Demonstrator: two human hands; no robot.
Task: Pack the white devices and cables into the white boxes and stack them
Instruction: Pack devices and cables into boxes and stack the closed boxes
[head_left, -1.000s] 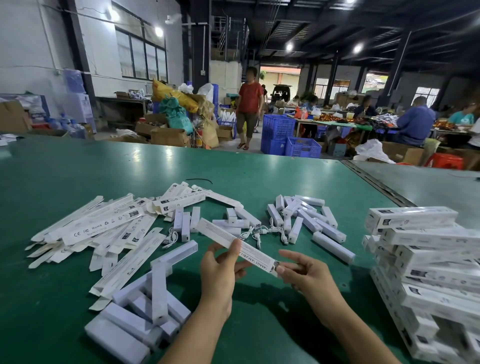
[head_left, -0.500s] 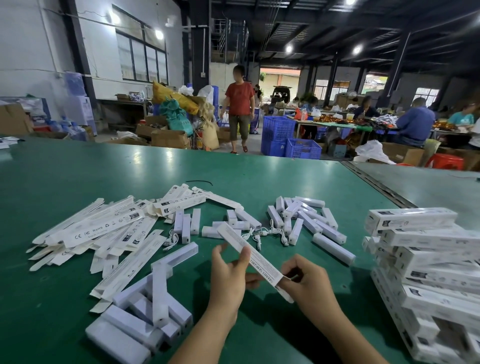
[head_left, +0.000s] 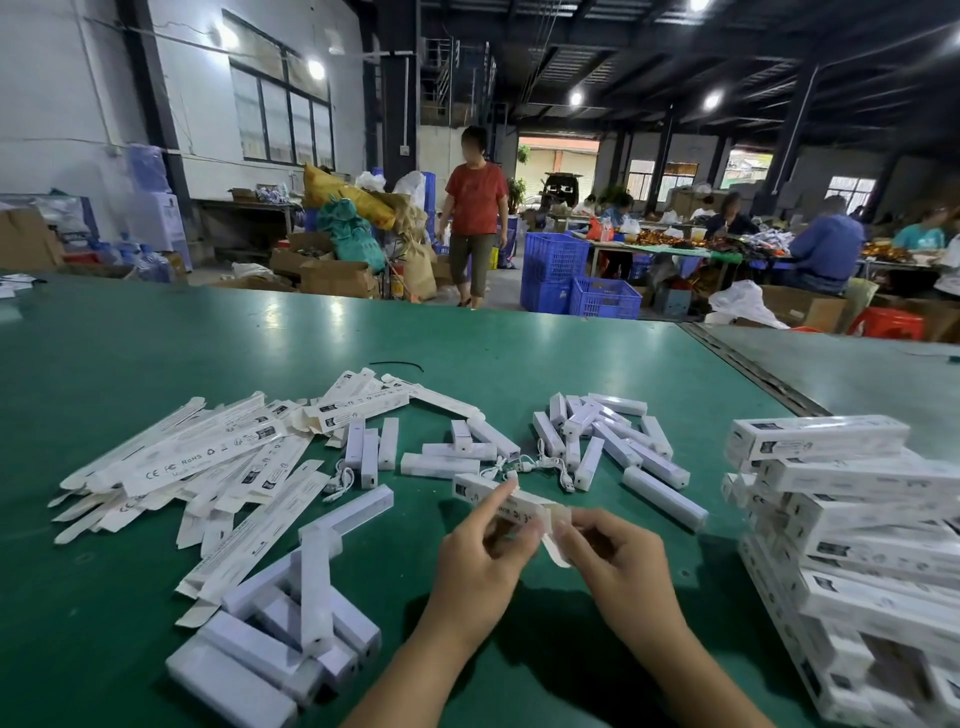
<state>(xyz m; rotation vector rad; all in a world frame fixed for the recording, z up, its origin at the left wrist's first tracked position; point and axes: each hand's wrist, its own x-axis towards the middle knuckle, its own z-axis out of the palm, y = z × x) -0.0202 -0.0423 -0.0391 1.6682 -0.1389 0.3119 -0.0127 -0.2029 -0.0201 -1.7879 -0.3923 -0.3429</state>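
I hold one long white box (head_left: 475, 491) above the green table (head_left: 156, 364), its far end pointing away to the left. My left hand (head_left: 483, 551) grips its middle, forefinger laid along the top. My right hand (head_left: 618, 556) pinches the open end flap (head_left: 556, 545). Flat unfolded white boxes (head_left: 208, 457) lie in a heap at the left. White stick devices (head_left: 613, 441) and white cables (head_left: 535, 465) lie in the middle. More white devices (head_left: 291, 623) are piled at the near left. Packed boxes (head_left: 852, 525) are stacked at the right.
A seam (head_left: 753, 364) splits the table from a second table at the right. Beyond the far edge a person in a red shirt (head_left: 475, 208) walks near blue crates (head_left: 582, 280) and cardboard boxes. Other people sit at tables at the back right.
The box I hold has come nearer and lower, and it now points away from me. My hands have closed together on its near end. The person in red has walked closer.
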